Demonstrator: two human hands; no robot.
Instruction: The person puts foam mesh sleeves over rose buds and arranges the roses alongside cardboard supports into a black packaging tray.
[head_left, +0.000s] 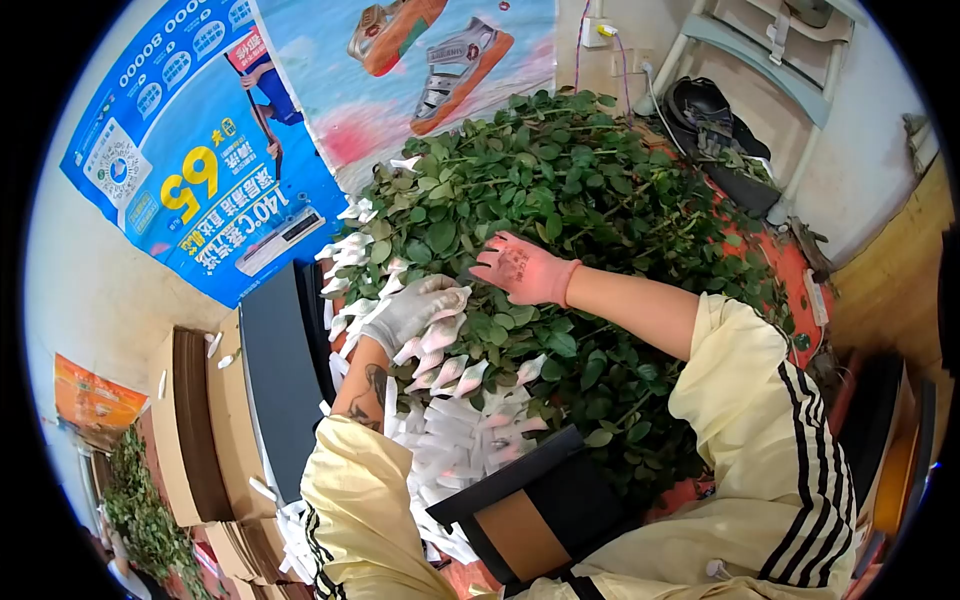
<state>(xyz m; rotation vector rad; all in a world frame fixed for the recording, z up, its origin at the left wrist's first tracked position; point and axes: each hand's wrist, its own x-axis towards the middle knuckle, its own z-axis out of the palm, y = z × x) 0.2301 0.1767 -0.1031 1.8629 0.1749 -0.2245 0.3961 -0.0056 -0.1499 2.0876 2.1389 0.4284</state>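
Note:
My left hand (408, 309), in a whitish work glove, lies among roses whose buds are wrapped in white sleeves. Its fingers curl closed at a wrapped rose (447, 302), and the stem beneath is hidden. To its right, my right hand (524, 270) wears a pink glove and reaches over the big heap of leafy rose stems (560, 190). Its fingers point left and stand apart, with nothing visible in them. Several more wrapped rose buds (462, 376) hang just below my left hand, some showing pale pink through the sleeve.
White sleeves (445, 440) lie in a pile near my body, beside a black box with a brown band (522, 535). Flat cardboard (190, 430) and a dark panel (290, 370) stand at left. A folded pale chair (765, 60) leans on the wall at right.

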